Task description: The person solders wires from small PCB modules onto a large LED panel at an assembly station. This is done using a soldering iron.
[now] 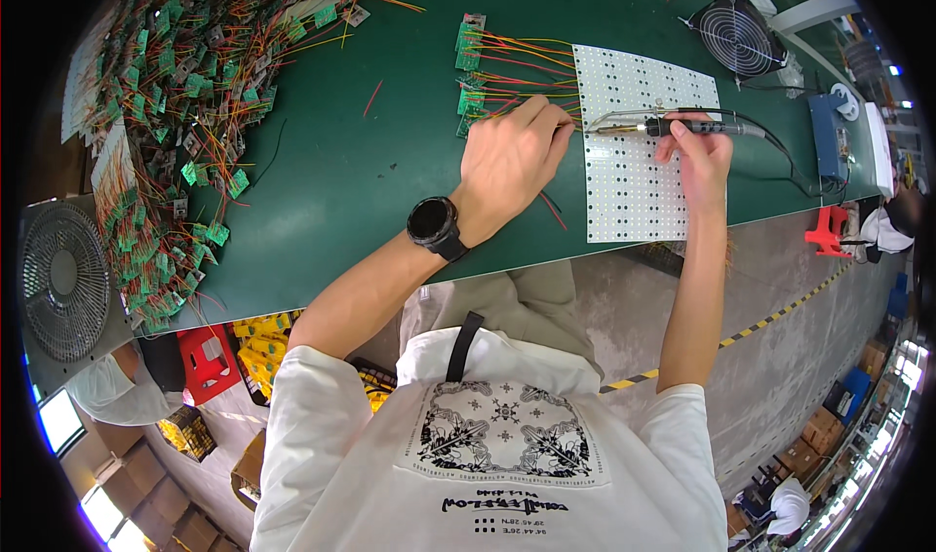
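My left hand (515, 157), a black watch on its wrist, is closed in a pinch at the left edge of a white perforated-looking panel (639, 196) dotted with small spots. Thin red and yellow wires (531, 57) run from a column of small green circuit boards (469, 50) to that edge, and some pass under my fingers, which partly hide them. A soldering iron (710, 127) with a black handle is gripped in my right hand (698, 157). Its metal tip points left, over the panel, close to my left fingertips. A thin bent metal tube runs beside the tip.
A big heap of wired green boards (185, 84) covers the table's left side. A black fan with a wire guard (736, 35) stands at the far right, near a blue box (830, 138) joined by the iron's cable. Another fan (66, 279) is at the left edge.
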### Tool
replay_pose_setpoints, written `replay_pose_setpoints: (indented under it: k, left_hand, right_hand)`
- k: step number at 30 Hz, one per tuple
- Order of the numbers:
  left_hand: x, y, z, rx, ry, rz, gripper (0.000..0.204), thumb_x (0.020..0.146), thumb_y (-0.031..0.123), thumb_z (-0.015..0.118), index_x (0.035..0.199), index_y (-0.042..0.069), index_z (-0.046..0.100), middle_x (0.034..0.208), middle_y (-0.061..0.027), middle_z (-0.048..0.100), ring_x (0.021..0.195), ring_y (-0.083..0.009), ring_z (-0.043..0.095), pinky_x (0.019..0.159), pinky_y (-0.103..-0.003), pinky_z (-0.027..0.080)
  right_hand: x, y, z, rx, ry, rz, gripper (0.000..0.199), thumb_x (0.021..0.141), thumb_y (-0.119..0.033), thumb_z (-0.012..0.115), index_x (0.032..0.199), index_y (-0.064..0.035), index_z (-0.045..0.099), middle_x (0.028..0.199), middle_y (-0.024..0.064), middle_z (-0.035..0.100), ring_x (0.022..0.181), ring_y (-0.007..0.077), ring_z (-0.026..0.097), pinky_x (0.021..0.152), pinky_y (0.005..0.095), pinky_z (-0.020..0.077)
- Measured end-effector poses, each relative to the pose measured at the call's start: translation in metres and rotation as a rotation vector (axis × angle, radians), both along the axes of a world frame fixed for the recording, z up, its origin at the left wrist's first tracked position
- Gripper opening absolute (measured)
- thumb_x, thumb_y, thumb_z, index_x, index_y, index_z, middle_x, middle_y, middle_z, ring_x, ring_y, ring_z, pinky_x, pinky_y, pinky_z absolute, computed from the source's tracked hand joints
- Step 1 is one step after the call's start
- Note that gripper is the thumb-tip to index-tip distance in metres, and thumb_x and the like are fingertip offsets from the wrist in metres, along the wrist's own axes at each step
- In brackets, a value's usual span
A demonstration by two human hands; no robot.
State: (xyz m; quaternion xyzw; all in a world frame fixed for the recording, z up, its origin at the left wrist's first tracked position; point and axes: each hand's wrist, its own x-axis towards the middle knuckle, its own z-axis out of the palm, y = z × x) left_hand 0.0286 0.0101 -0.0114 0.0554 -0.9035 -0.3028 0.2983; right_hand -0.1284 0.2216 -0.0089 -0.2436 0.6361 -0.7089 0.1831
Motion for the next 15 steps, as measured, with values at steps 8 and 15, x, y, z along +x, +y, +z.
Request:
replay_pose_setpoints:
  k: [8,15]
  left_hand:
    - [0.0001,0.0013,-0.0010,-0.004,-0.017,0.003,0.008,0.082,0.012,0.069,0.084,0.006,0.065,0.076,-0.0037,0.062,0.055,-0.0214,0.061,0.048,-0.033,0.045]
    - [-0.0009,0.0003,-0.0020,-0.027,-0.008,0.001,0.008,0.082,0.012,0.069,0.085,0.005,0.065,0.077,-0.0037,0.062,0.054,-0.0220,0.059,0.047,-0.032,0.045]
  right_hand:
    - [0.0012,-0.0008,0.0018,0.029,-0.005,-0.010,0.018,0.086,-0.005,0.063,0.099,0.0071,0.062,0.073,0.0104,0.063,0.058,0.0162,0.060,0.053,0.0272,0.0452]
    - [-0.0023,0.0013,0.0007,-0.048,-0.074,-0.098,0.020,0.088,-0.010,0.062,0.100,0.0065,0.062,0.067,0.0102,0.063,0.055,0.0176,0.060,0.052,0.0275,0.0438]
